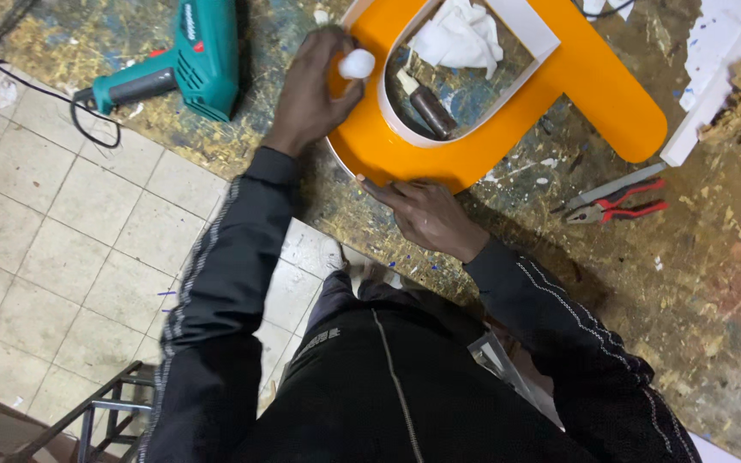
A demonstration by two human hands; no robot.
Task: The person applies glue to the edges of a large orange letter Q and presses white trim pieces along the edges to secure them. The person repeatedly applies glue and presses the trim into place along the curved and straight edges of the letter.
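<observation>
Paint-flecked workbench (688,283) under orange letter (576,77), beside pale tiled floor (62,249).

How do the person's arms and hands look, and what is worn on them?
Both arms wear long black sleeves with a pale stitched stripe down each. The left sleeve and right sleeve end at the wrists. The left hand and right hand are bare, without gloves.

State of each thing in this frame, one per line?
left hand: pressing a small white wad on the orange letter
right hand: fingers on the letter's near edge
orange letter: flat on the workbench
drill: lying unused
pliers: lying, handles apart
</observation>
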